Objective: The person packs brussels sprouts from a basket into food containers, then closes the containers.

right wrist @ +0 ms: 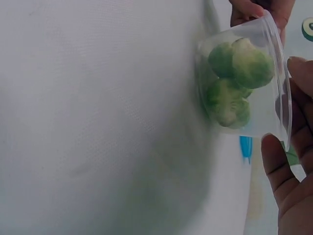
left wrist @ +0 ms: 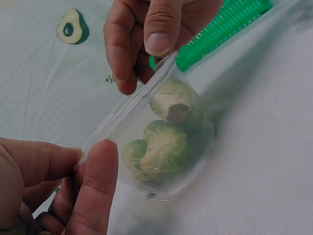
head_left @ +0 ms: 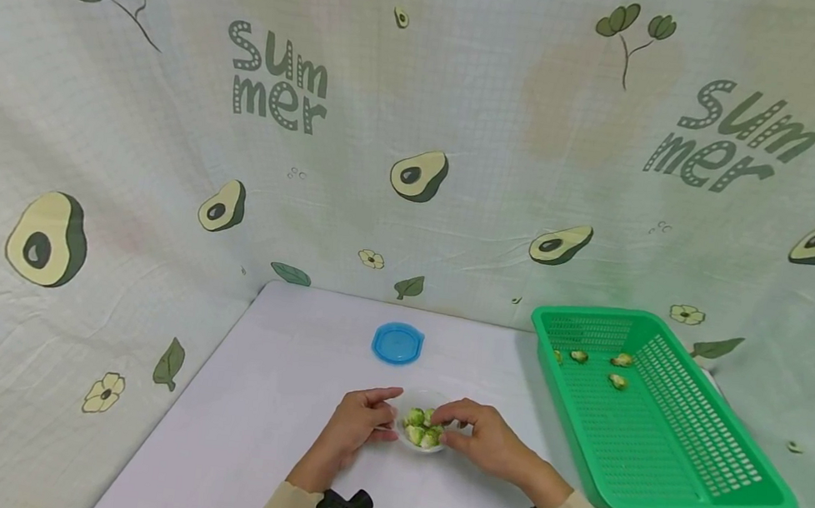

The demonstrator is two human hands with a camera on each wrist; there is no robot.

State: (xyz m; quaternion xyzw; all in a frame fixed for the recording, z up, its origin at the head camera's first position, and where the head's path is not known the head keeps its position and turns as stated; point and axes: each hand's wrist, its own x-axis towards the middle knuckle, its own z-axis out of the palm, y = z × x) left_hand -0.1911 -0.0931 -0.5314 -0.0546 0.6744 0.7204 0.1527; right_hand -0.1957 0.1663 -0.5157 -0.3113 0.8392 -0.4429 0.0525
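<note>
A small clear plastic tub (right wrist: 264, 110) holds several Brussels sprouts (left wrist: 161, 147) on the white table. My left hand (head_left: 361, 419) pinches its rim between thumb and finger on the left side. On the opposite side is my right hand (head_left: 488, 441), with its thumb just outside the rim and its bent fingers over the opening, close above the sprouts. A gap shows between this thumb and the fingers in the right wrist view, and no sprout shows between them.
A green plastic basket (head_left: 657, 450) stands on the right with several sprouts (head_left: 618, 382) near its far end. Behind the tub lies a blue lid (head_left: 398, 343). A printed cloth (head_left: 482, 128) hangs along the table's back edge.
</note>
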